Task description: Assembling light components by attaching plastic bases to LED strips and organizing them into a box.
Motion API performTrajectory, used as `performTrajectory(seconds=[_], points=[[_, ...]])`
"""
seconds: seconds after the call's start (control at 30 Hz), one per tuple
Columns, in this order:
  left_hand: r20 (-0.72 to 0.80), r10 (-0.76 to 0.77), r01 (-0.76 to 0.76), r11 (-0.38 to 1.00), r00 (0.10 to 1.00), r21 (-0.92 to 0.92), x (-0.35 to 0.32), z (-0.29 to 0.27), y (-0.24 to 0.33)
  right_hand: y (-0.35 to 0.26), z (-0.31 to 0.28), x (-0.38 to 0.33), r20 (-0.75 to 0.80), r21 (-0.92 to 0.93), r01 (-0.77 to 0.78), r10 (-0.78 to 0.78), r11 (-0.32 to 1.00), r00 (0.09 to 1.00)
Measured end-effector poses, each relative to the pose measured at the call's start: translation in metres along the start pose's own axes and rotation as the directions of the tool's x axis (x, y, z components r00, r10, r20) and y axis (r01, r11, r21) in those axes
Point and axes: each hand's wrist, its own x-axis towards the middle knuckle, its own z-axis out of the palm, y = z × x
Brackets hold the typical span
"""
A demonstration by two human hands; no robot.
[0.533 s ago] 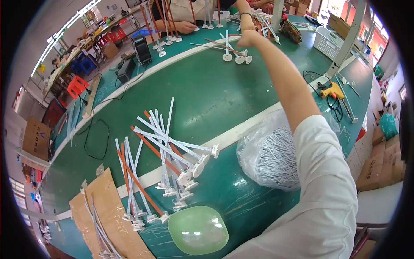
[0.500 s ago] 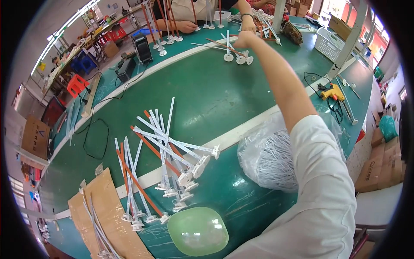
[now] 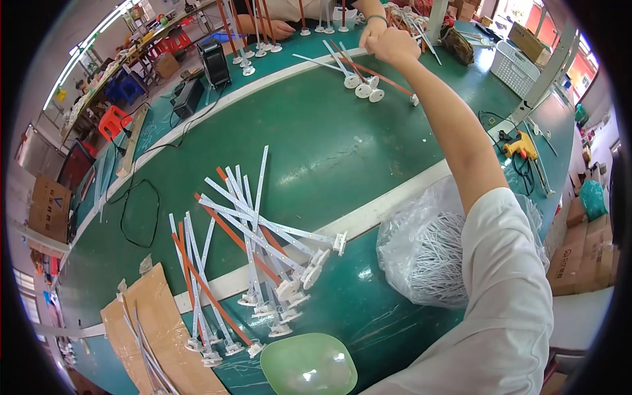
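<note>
My right arm stretches up to the far side of the bench, and my right hand (image 3: 395, 47) is there with its fingers curled in. It meets a co-worker's hand (image 3: 374, 29); whatever may be between the fingers is hidden. Just below and to the left lie several white and orange strips with round white discs (image 3: 355, 80), one orange strip (image 3: 388, 80) slanting toward the right. My left hand is out of view. Nearer, a spread pile of white and orange strips (image 3: 250, 230) with white disc ends lies across the white bench edging.
A green bowl (image 3: 308, 365) stands at the near edge, beside cardboard (image 3: 151, 316) bearing grey strips. Right of the pile sits a clear bag of thin white pieces (image 3: 434, 257). A yellow glue gun (image 3: 520, 145) and white basket (image 3: 515, 68) are farther right. Upright strips (image 3: 263, 26) stand opposite.
My right hand has moved slightly right, still by the co-worker's hand. An orange strip with a disc now lies slanted below it. The whole view has shifted a little.
</note>
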Motion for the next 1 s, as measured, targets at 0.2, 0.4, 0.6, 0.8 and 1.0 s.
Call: performTrajectory(seconds=[0.2, 0.4, 0.6, 0.8, 1.0], points=[[-0.003, -0.033, 0.033, 0.999, 0.999, -0.019, 0.020, -0.012, -0.011, -0.011, 0.040, -0.005, 0.420, -0.039, 0.075, -0.052, 0.996, 0.906], [0.015, -0.074, 0.074, 0.997, 0.997, -0.008, 0.005, -0.005, 0.002, -0.050, 0.063, -0.021, 0.395, -0.035, -0.104, 0.109, 0.994, 0.912], [0.001, -0.061, 0.061, 0.996, 0.998, -0.058, 0.023, -0.017, -0.013, -0.047, 0.074, -0.006, 0.481, 0.032, 0.030, -0.041, 0.999, 0.876], [0.091, 0.033, -0.025, 0.996, 0.995, -0.088, -0.034, 0.027, 0.030, -0.028, 0.011, -0.003, 0.426, 0.265, 0.084, -0.195, 0.961, 0.883], [0.110, 0.226, -0.183, 0.934, 0.968, -0.306, 0.028, -0.017, -0.027, -0.031, -0.033, -0.037, 0.142, 0.579, 0.061, -0.174, 0.813, 0.974]])
